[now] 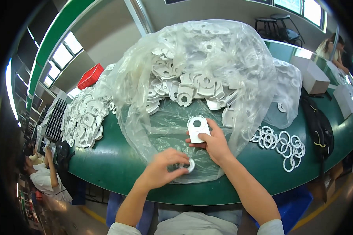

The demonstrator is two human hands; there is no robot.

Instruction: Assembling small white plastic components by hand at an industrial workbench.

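In my right hand [213, 143] is a flat white plastic plate [198, 128] with a round hole, gripped between the thumb on top and the fingers beneath. Close by on the left, my left hand [164, 166] pinches a white ring [190, 166] between thumb and fingers; that hand is slightly blurred. Both hands are over the front of a clear plastic bag [161, 137] spread on the green table. Behind them, the bag's open mouth shows a big heap of similar white plates [185, 94].
Loose white rings [290, 147] lie right of the bag, beside a black bag [317, 125]. A pile of white plates [86, 119], a red crate [90, 76] and black racks [55, 115] are at left. White boxes [310, 74] stand far right. Other people sit at both sides.
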